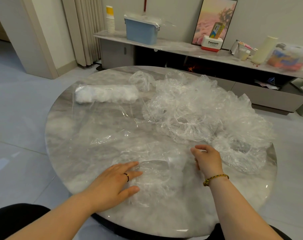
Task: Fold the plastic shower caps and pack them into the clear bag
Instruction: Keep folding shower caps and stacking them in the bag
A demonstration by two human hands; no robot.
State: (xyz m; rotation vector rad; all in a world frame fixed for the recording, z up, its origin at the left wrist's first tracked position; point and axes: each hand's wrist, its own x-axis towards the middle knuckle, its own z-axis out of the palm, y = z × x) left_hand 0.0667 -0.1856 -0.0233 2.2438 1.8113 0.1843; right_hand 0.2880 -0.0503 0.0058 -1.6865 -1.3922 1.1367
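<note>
The task looks partly done. At the far left of the round grey-white marble table [64, 153] lies the long clear plastic bag [105, 118]. Its far end is already stuffed with a white roll of folded caps [105, 93], and the rest of it lies slack and flat toward the table's middle. Much remains: a big heap of crumpled transparent shower caps [190, 110] covers the table's right half and spills to its right edge. One clear ruffle-edged shower cap [156, 172] is spread at the table's near edge, directly before the person. By my reading it is the one being folded (no fold shows in it yet).

The left hand [116, 179] lies palm down on that cap's left side, fingers straight and close together, pressing the film to the table; it grips nothing. The right hand [207, 158] is at the cap's right rim, wrist raised, fingers curled inward toward the thumb. Whether any film is caught between them I cannot tell, since the plastic is see-through.
</note>
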